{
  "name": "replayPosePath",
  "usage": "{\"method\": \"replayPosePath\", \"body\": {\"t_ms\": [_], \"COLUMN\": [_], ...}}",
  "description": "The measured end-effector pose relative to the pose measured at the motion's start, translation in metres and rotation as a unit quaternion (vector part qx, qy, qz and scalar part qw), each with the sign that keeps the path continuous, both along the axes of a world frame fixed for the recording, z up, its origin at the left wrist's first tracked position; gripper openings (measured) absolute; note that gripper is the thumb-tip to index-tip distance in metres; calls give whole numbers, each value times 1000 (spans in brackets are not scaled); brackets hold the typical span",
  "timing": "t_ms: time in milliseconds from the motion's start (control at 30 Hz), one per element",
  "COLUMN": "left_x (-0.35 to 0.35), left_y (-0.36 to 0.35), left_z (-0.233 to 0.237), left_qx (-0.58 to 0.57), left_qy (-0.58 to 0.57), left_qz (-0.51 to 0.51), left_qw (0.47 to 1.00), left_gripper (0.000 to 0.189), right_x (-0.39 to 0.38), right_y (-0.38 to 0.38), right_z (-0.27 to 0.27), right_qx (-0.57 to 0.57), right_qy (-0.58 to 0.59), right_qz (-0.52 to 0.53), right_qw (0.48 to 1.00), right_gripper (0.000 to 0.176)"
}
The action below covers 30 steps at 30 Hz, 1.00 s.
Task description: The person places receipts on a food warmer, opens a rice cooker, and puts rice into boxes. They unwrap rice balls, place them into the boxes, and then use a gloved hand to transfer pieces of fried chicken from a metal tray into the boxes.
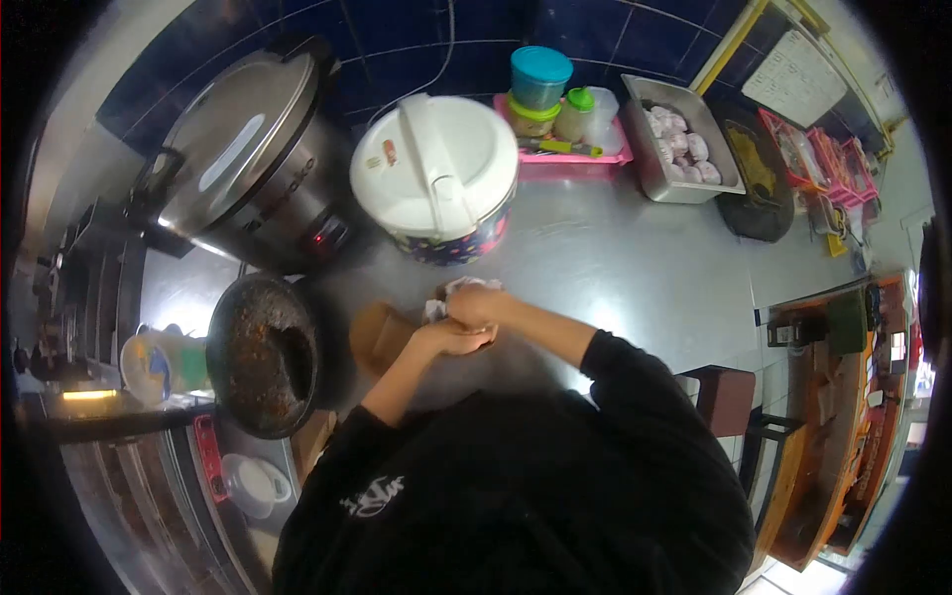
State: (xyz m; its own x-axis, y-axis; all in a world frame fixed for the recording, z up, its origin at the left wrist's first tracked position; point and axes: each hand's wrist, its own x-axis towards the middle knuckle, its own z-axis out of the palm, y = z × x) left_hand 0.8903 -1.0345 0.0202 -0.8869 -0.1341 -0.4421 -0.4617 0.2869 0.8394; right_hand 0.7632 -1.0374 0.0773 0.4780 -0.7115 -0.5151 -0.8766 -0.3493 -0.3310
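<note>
My two hands meet over the steel counter (635, 268), just below the white rice cooker. My right hand (478, 303) is closed over a crumpled white wrapping (464, 286) that sticks out above its fingers. My left hand (451, 340) is cupped against it from below and grips the same bundle, with a bit of white showing at its left (433, 310). A brown paper sheet (382, 337) lies on the counter just left of the hands. What is inside the wrapping is hidden. Both arms wear black sleeves.
A white-lidded rice cooker (436, 164) and a large steel cooker (248, 149) stand behind the hands. A dark stone mortar with chili paste (263, 352) sits at left. A pink tray of jars (565, 159), a steel tray of pale pieces (679, 144) and a dark pan (759, 178) lie at back right.
</note>
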Motion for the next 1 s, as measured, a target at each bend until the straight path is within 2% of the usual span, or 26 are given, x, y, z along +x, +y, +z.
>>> {"method": "replayPosePath", "body": {"t_ms": [67,100,133,167,233,267,300,333,367,400,433,467,500,533,600,633,667,700,733,767,800,867,900,933,967,1000], "left_x": [-4,6,9,12,16,18,20,22,22,20,15,7,-3,-14,-47,-60,-79,-101,-120,-134,-144,-157,-158,-151,-142,-129], "left_y": [16,23,21,23,30,31,31,30,28,27,28,29,32,38,57,63,71,77,84,94,98,103,104,101,98,96], "left_z": [54,24,43,85,147,170,180,179,179,179,174,170,167,166,178,171,167,165,165,171,171,168,165,163,160,151], "left_qx": [-165,-228,-230,-202,-166,-115,-64,-62,-121,-181,-183,-98,-8,-8,139,236,236,216,195,161,156,-106,-108,-209,-307,-391], "left_qy": [-95,58,57,16,-29,-53,-78,-81,-71,-60,-61,145,345,349,385,458,464,458,453,390,396,316,318,257,192,136], "left_qz": [59,161,160,185,213,266,318,323,351,376,378,459,513,512,479,389,380,385,392,412,406,433,433,450,463,462], "left_qw": [980,959,958,962,963,956,943,941,926,907,906,871,786,785,776,764,765,771,777,808,809,838,837,829,809,784], "left_gripper": [48,51,51,50,50,47,44,44,41,39,39,42,48,48,61,66,66,64,62,62,62,60,60,50,41,35], "right_x": [-6,-10,-15,-17,-24,-26,-28,-29,-31,-35,-41,-48,-56,-68,-92,-109,-126,-144,-168,-197,-228,-314,-348,-401,-435,-468], "right_y": [-3,-2,1,5,7,7,7,9,13,16,20,27,38,49,59,65,72,79,77,75,74,59,56,38,30,16], "right_z": [18,34,52,69,99,117,134,141,139,138,137,136,134,132,112,109,108,109,105,94,83,72,90,83,88,89], "right_qx": [-4,-7,-38,-67,-128,-122,-138,-153,-150,-115,-78,-78,-73,-70,-129,-129,-129,-100,-110,-185,-258,-396,-497,-523,-530,-542], "right_qy": [3,4,-64,-133,-212,-212,-304,-394,-397,-508,-609,-611,-630,-648,-634,-608,-582,-634,-634,-612,-585,-411,-298,-269,-268,-199], "right_qz": [88,89,44,-2,-34,-29,-71,-113,-110,-126,-139,-137,-137,-137,-133,-176,-219,-269,-265,-301,-334,-388,-413,-415,-457,-469], "right_qw": [996,996,996,989,968,969,940,899,899,844,777,776,761,746,751,763,772,718,718,708,692,724,702,694,662,668], "right_gripper": [19,19,19,18,14,14,10,5,5,4,3,3,4,4,6,10,13,21,21,23,26,25,30,26,20,17]}}
